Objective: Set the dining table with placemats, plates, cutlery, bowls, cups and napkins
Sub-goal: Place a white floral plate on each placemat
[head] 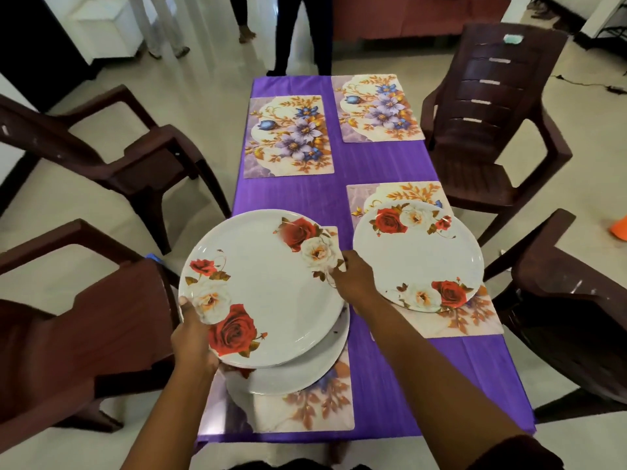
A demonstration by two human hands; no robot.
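My left hand [195, 337] grips the near-left rim of the top plate [261, 286], thumb on the upper face by the white rose, fingers curled beneath; my right hand [353, 279] pinches the far-right rim of that same plate, beside its red-and-white rose print; the plate is tilted, lifted off the stack of plates [305, 374] that shows under its near edge; how many lie in that stack I cannot tell; the stack sits on the near-left placemat [305, 412], whose floral corner pokes out toward me.

Just right of my right hand, a second rose plate [417, 256] lies flat on the near-right placemat [475, 320]; it is apart from the plate I hold. Farther off, the far-left placemat [290, 137] and the far-right placemat [376, 108] lie bare on the purple cloth [390, 378] that covers the counter; the two far mats are not level with each other, the right one reaching closer to the far edge.

Dark brown plastic chairs stand around: near-left chair [68, 334], far-left chair [112, 147], far-right chair [492, 106], near-right chair [570, 317]; beyond the far end of the counter stand a person's dark trouser legs [302, 32].
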